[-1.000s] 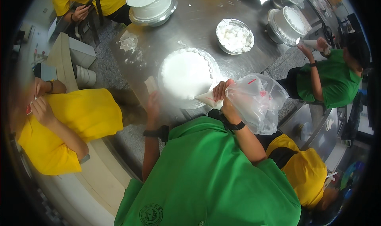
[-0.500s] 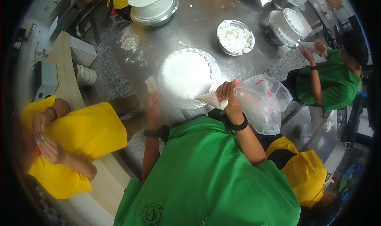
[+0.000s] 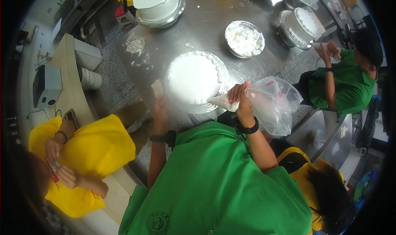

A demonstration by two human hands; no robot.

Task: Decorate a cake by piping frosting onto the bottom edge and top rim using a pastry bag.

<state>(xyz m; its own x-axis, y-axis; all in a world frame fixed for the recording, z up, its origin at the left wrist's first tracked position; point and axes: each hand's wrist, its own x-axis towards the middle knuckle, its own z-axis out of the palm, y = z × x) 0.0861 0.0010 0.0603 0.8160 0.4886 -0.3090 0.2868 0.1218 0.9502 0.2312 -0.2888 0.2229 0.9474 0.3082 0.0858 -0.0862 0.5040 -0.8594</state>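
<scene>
"Who stands farthest left?"

"A co-worker in a yellow shirt (image 3: 105, 140), hands close together."

"And the person's left hand (image 3: 159, 110)?"

"It is beside the lower left edge of the white cake (image 3: 193, 76), just below a pale flat piece (image 3: 157, 88). The fingers are blurred, so whether they grip anything, or how far they are spread, cannot be told."

"Where is the cake?"

"Before the person on the steel table (image 3: 185, 26), with piped cream along its right edge. The piping bag (image 3: 223, 102) points left, its tip at the cake's lower right edge; contact is unclear."

"The right hand (image 3: 239, 95)?"

"Its fingers are curled tightly round that bag, whose clear, bulging end spreads rightward. Beyond the cake sits a bowl of cream (image 3: 244, 38); farther right, another cake (image 3: 306, 23)."
</scene>
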